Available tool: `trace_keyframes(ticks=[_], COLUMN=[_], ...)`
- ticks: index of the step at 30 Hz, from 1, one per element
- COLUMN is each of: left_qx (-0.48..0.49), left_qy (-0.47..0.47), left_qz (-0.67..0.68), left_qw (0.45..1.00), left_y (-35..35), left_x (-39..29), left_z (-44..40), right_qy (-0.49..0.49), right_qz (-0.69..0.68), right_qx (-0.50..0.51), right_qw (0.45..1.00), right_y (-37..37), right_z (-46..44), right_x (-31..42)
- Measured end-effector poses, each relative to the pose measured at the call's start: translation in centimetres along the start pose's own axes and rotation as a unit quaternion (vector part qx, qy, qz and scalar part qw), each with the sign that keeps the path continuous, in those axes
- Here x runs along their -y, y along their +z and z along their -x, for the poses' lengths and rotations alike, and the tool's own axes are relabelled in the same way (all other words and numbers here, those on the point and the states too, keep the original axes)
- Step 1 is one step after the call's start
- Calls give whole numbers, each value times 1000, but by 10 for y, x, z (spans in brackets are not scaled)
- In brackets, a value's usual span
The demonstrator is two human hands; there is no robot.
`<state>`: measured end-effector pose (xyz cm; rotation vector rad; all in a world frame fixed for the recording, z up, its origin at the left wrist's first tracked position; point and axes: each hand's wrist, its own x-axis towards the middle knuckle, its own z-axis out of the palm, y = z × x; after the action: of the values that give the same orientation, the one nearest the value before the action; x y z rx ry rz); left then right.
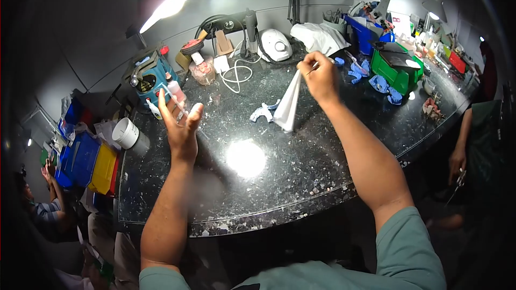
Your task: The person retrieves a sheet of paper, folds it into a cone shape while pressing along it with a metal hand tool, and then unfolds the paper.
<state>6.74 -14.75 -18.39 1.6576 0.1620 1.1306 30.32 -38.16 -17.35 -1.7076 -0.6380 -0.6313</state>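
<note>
My left hand [183,129] is raised over the left of the bench, its thumb and fingers apart around a thin, clear object [173,96]. That object's kind cannot be made out against the clutter behind it. My right hand [321,78] is closed in a pinch, with a long white bag-like sheet [289,104] hanging from it. The sheet is narrow at the top and wider below. Just left of its lower part lies a pale blue-white, arch-shaped dental piece [263,111]. A bottle of pink liquid [176,90] stands behind my left fingers.
A white tub [126,133] and a teal machine [150,83] stand at left. Behind are a pink-filled jar [203,70], a white rounded device [275,45] and a cable [236,78]. Blue pieces [379,83] and a green bin [395,70] lie right. Other people are at both sides.
</note>
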Motion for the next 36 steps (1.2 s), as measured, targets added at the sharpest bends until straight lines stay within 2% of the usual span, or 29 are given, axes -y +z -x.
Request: trace_keyframes(ticks=[2, 3, 4, 6, 9, 11, 14, 16, 18, 20, 21, 24, 25, 26, 28, 29, 30, 32, 33, 34, 36], left_qx=[47, 28, 39, 95, 153, 177, 230, 262, 310, 275, 245, 152, 119, 124, 85, 128, 139, 146, 116, 139, 162], left_qy=[14, -22, -79, -125, -190, -223, -232, -256, -257, -222, -236, -279, -294, -334, -400, -391, -393, -323, -269, -214, -242], left_qz=[-5, 92, 190, 325, 418, 468, 450, 457, 454, 404, 390, 345, 328, 291, 352, 396, 458, 514, 523, 557, 527], left_qw=[999, 995, 978, 932, 875, 836, 831, 810, 795, 844, 856, 883, 890, 888, 842, 821, 786, 781, 800, 790, 799], left_y=[-17, -6, -2, 4, 8, 10, 14, 17, 14, 11, 14, 18, 18, 13, 8, 8, 13, 17, 21, 22, 5], left_x=[14, 5, -1, -18, -30, -34, -42, -40, -37, -33, -34, -35, -34, -25, -21, -24, -31, -43, -47, -53, -34], left_z=[-10, -4, -1, 5, 7, 7, 10, 13, 16, 18, 15, 14, 14, 9, 10, 12, 14, 19, 18, 14, 9], right_qy=[38, 41, 41, 16, -48, -68, -103, -40, 35, 56, 105, 76, 85, 27, -141, -181, -242, -253, -304, -326, -300], right_qz=[-23, -39, -54, -53, 56, -26, -161, -279, -282, -252, -353, -444, -428, -372, -240, -206, -262, -233, -208, -178, -141], right_qx=[-31, -29, -30, -44, -25, 3, 93, 259, 398, 427, 428, 301, 293, 263, 221, 241, 224, 263, 262, 264, 276], right_qw=[999, 998, 997, 998, 997, 997, 977, 924, 872, 867, 825, 841, 851, 890, 935, 931, 907, 901, 892, 890, 902], right_y=[4, 5, 8, 10, 9, 12, 24, 30, 32, 34, 32, 24, 20, 19, 12, 12, 23, 18, 23, 24, 26], right_z=[-9, -11, -10, -3, 1, 6, 27, 51, 66, 66, 66, 58, 54, 52, 51, 54, 61, 72, 72, 71, 69], right_x=[-32, -41, -42, -32, -11, 7, 40, 59, 68, 63, 68, 82, 79, 78, 80, 81, 76, 89, 89, 89, 81])
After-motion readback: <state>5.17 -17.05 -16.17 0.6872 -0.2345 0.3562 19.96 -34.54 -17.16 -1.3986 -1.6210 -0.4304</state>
